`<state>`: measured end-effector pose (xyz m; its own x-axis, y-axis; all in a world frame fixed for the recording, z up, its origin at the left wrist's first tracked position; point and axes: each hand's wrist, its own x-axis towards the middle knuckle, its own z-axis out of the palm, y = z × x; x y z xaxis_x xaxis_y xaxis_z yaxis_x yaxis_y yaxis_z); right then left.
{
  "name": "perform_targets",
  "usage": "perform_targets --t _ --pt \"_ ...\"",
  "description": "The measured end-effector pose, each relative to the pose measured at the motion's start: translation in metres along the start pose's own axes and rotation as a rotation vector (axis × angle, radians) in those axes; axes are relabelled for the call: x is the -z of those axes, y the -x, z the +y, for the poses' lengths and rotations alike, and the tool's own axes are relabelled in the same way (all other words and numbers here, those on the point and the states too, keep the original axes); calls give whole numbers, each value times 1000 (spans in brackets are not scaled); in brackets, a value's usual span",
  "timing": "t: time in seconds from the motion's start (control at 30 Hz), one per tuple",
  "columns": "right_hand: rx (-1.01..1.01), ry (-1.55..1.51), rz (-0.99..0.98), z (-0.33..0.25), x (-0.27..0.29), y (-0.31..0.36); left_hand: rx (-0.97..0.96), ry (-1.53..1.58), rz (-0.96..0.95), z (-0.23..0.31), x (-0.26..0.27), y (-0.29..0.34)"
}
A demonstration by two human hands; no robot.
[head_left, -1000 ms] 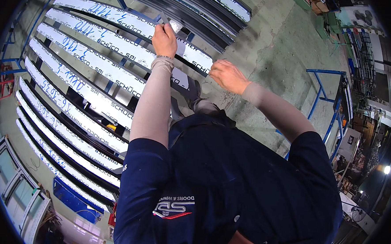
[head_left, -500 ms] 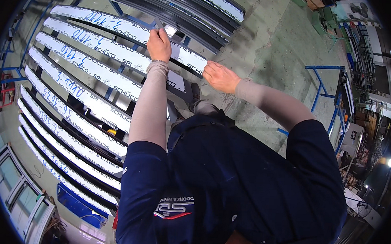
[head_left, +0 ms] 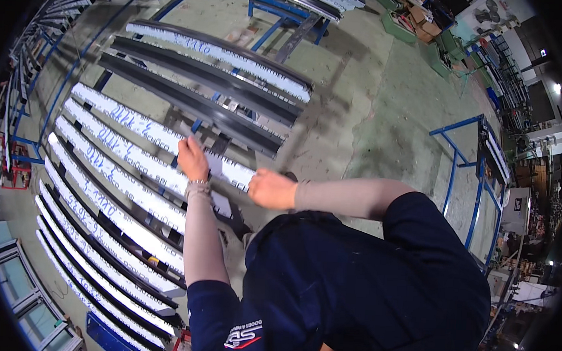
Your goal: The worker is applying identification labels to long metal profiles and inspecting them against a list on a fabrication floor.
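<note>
Long metal profiles with white printed film and blue handwriting lie side by side. My hands are at the near end of the topmost one in this film-faced row, a white-faced profile [head_left: 131, 120]. My left hand [head_left: 193, 159] is closed over its upper face, and a thin grey piece [head_left: 185, 130] sticks out past the fingertips; its kind is unclear. My right hand [head_left: 272, 188] has curled fingers at the profile's right end, and what they grip is hidden. Between the hands, a plain pale patch [head_left: 215, 166] interrupts the print.
Dark profiles [head_left: 189, 101] lie beyond on the same blue supports. More film-faced profiles [head_left: 113, 230] fill the left side. A blue metal stand [head_left: 450, 156] stands at the right, green bins [head_left: 397, 26] at the far right. Glazed frames [head_left: 24, 289] rest lower left.
The view has tilted, so the profiles and hands sit lower and more of the dark profiles shows. Both hands remain at the same profile's end, the right fingers now more tightly curled.
</note>
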<state>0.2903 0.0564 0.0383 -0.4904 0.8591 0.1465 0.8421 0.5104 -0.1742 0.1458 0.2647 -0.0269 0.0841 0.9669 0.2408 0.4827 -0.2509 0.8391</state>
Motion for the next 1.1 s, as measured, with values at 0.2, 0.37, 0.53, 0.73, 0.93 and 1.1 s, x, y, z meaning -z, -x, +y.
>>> perform_targets --t 0.2,0.37,0.53,0.73,0.93,1.1 --pt "161 110 24 9 -9 3 40 53 89 3 4 7" --pt "-37 -243 -38 13 -23 14 -352 -552 170 -40 -15 26" --pt "-247 -480 91 3 -10 29 153 57 67 4 -1 26" --pt "-517 -772 170 10 -5 56 359 211 -401 63 56 97" --pt "-554 -689 240 -9 -13 47 214 -29 -439 67 58 147" --pt "-507 -598 257 -13 -20 41 255 -91 -400 81 46 151"
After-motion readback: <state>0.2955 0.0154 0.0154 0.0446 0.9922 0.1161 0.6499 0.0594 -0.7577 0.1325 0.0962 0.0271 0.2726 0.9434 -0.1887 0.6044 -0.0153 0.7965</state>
